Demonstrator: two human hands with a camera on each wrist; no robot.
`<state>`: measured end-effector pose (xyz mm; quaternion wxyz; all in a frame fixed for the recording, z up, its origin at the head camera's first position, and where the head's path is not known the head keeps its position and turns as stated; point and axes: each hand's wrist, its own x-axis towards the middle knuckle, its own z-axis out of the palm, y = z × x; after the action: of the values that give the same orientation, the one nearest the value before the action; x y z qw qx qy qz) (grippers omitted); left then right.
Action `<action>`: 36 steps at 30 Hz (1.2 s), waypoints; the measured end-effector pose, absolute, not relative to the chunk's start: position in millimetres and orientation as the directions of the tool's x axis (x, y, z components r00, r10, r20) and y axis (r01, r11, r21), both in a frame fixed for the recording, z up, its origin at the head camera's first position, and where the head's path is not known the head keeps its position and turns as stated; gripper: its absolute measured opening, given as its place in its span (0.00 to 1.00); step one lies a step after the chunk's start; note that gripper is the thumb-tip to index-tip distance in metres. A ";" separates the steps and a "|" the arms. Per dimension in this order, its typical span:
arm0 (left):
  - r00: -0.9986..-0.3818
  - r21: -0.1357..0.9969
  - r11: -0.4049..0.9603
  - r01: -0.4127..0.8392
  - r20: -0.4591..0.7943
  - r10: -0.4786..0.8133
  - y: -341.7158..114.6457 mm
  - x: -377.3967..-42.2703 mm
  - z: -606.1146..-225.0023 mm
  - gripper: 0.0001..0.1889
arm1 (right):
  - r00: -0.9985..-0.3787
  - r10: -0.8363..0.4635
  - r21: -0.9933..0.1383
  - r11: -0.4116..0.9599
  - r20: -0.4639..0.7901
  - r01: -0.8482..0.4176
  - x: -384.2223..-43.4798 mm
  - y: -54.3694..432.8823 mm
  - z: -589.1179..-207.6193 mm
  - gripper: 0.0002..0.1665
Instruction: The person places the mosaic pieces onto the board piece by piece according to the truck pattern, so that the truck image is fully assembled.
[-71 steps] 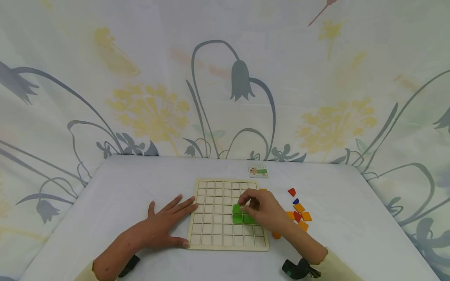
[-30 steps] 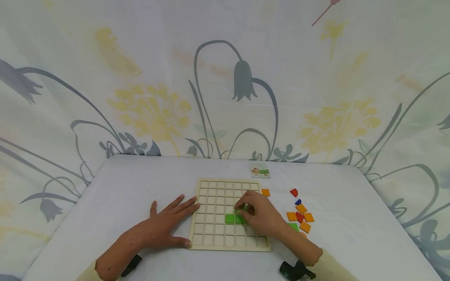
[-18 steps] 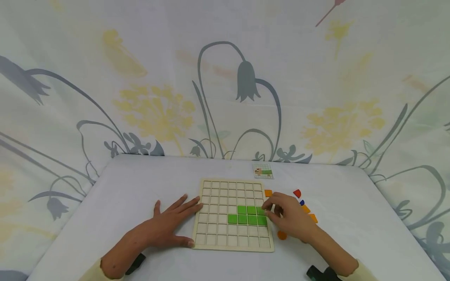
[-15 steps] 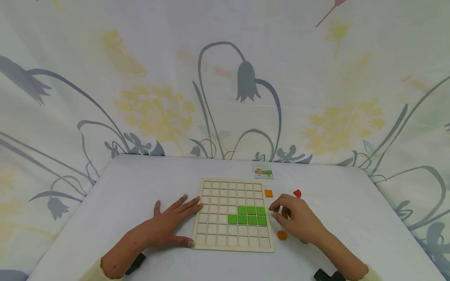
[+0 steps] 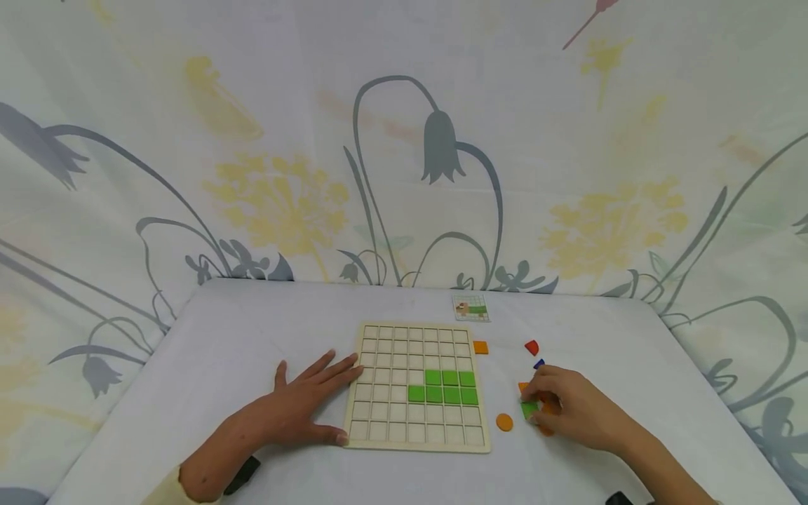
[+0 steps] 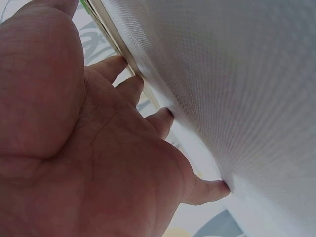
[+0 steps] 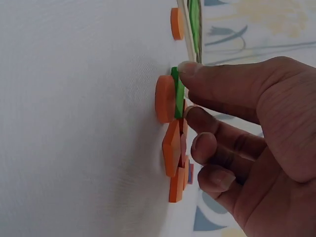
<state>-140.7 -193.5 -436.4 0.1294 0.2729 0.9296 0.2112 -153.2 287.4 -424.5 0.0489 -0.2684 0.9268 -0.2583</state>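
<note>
A wooden grid board (image 5: 381, 382) lies in the middle of the table, with two rows of green square tiles (image 5: 434, 395) set in its cells. My left hand (image 5: 297, 407) is spread flat at the board's left side, fingertips and thumb at its edge; the left wrist view shows those fingers (image 6: 131, 89) stretched out along it. Right of the board, my right hand (image 5: 571, 407) is over the loose pieces. Its thumb and index finger pinch a green square tile (image 5: 529, 409). In the right wrist view this green tile (image 7: 178, 94) stands beside an orange round piece (image 7: 165, 98).
A picture card (image 5: 470, 308) lies behind the board. One orange square (image 5: 481, 347) is at the board's right edge, an orange disc (image 5: 504, 422) lower down. A red piece (image 5: 532, 348) and a blue piece (image 5: 539, 364) lie behind the right hand, which partly covers several orange pieces.
My right hand has left the board and moved right to the loose pieces, where it now pinches a green tile. An upper row of green tiles was set earlier. The left hand stays put.
</note>
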 end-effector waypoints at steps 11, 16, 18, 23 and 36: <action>-0.812 0.470 0.754 0.460 -0.120 0.571 -192.8 -140.7 -434.2 0.54 | -0.839 -0.544 -0.505 0.730 -0.021 -0.461 -158.0 290.6 -425.5 0.13; -0.814 0.472 0.756 0.453 -0.128 0.567 -193.7 -141.0 -436.3 0.54 | -0.835 -0.549 -0.548 0.706 -0.025 -0.448 -159.2 289.8 -426.1 0.17; -0.814 0.470 0.758 0.453 -0.128 0.566 -193.7 -140.9 -436.6 0.54 | -0.836 -0.548 -0.571 0.694 -0.024 -0.439 -158.7 289.8 -426.3 0.18; -0.816 0.472 0.759 0.449 -0.130 0.564 -193.7 -141.6 -438.1 0.54 | -0.835 -0.549 -0.616 0.662 -0.011 -0.427 -157.3 288.6 -425.4 0.19; -0.818 0.470 0.768 0.435 -0.151 0.555 -193.9 -141.7 -435.8 0.55 | -0.840 -0.527 -0.643 0.599 0.133 -0.477 -164.5 254.3 -424.8 0.17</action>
<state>-141.7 -193.9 -435.8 0.1418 0.2664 0.9295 0.2122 -164.5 254.3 -424.8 0.0355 -0.2810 0.8935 -0.3486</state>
